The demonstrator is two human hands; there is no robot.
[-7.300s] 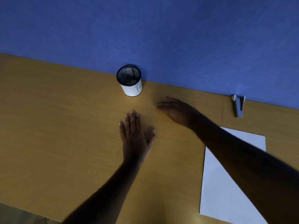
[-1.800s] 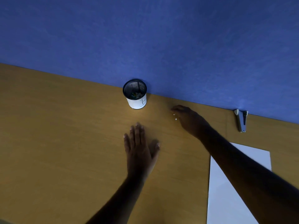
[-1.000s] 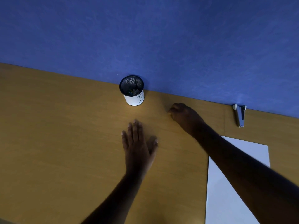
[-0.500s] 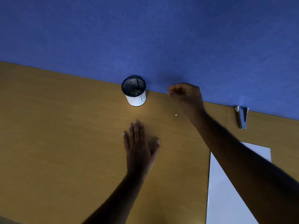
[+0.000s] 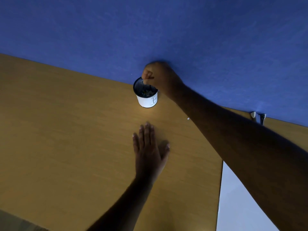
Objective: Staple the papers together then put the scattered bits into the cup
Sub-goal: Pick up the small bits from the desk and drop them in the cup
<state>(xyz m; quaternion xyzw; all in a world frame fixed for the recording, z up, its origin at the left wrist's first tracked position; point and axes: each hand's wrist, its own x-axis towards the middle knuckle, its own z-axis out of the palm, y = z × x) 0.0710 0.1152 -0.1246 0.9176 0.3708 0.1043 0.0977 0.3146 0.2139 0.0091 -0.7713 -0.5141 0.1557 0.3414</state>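
Observation:
A black mesh cup (image 5: 147,99) with a white label stands near the table's far edge, with several small bits lying inside it. My right hand (image 5: 160,77) hovers just over the cup's rim. Its fingers are curled and the fingertips pinch together over the opening, on a small bit that hardly shows. My left hand (image 5: 149,150) rests flat on the wooden table (image 5: 66,139), fingers straight, a little in front of the cup. One white bit (image 5: 188,118) lies on the table beside my right forearm. White paper (image 5: 236,205) lies at the lower right.
A stapler (image 5: 258,116) lies by the table's far edge on the right, partly hidden behind my right forearm. A blue wall (image 5: 150,30) rises directly behind the table.
My right hand closed on something on the table, rose and moved left to above the cup. My left hand stayed flat in place.

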